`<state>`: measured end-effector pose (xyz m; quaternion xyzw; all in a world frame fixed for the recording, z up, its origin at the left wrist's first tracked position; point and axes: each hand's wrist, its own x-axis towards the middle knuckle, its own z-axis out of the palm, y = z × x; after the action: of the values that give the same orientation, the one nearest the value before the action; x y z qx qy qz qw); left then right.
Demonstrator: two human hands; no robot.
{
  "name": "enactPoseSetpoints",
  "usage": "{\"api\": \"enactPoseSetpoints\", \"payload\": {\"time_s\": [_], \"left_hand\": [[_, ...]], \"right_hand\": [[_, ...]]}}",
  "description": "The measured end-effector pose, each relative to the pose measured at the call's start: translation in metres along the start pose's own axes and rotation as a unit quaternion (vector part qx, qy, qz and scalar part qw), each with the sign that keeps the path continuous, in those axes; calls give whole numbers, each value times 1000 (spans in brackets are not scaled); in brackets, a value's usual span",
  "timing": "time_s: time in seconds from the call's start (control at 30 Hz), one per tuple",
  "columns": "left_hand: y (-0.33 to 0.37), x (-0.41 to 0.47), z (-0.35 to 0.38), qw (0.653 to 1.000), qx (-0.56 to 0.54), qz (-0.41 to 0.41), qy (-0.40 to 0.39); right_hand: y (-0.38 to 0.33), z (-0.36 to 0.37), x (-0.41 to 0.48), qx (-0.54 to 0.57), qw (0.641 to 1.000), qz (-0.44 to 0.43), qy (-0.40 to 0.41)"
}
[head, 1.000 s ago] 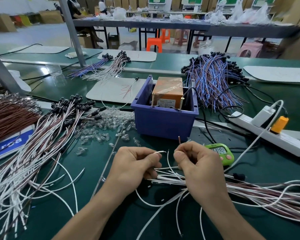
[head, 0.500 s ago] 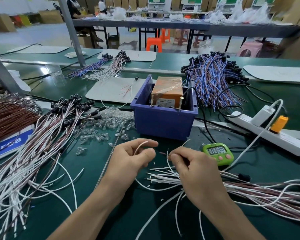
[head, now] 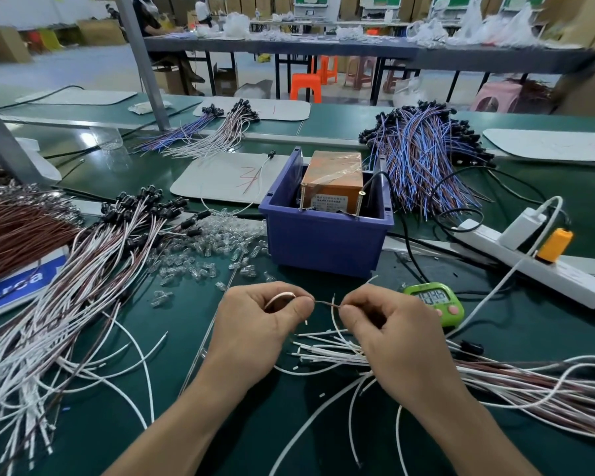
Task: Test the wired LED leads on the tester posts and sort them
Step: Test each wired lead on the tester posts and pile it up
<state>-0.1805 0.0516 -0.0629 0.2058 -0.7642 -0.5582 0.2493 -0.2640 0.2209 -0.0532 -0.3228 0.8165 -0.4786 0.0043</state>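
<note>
a lead [head: 323,303] was pinched at its two ends, one per grip, by the left hand [head: 258,324] and right hand [head: 392,331]. the tester posts [head: 359,204] were seen just beyond; ends kept this close could be shorted there, or dropped among loose leads [head: 327,352] beneath.

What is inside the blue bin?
The blue bin holds an orange tape-wrapped box with two upright metal posts at its front; a black cable drops in on the right. The bin's front wall hides the box's base and the floor.
</note>
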Motion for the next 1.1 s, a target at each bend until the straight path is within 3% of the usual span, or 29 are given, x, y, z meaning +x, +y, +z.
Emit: {"api": "enactPoseSetpoints", "payload": {"time_s": [0.2, 0.3, 0.5, 0.77, 1.1], "left_hand": [[-4, 2, 4, 998, -26, -37, 33], [2, 6, 5, 990, -114, -80, 16], [23, 28, 1, 981, -176, -51, 58], [41, 55, -1, 989, 33, 44, 138], [31, 59, 2, 968, 51, 62, 239]], "right_hand": [[-1, 0, 0, -3, 1000, 2, 17], [0, -8, 3, -4, 998, 3, 57], [-8, -31, 27, -15, 992, -20, 128], [-18, -44, 64, -63, 983, -67, 160], [-11, -48, 75, -38, 987, -76, 139]]}}
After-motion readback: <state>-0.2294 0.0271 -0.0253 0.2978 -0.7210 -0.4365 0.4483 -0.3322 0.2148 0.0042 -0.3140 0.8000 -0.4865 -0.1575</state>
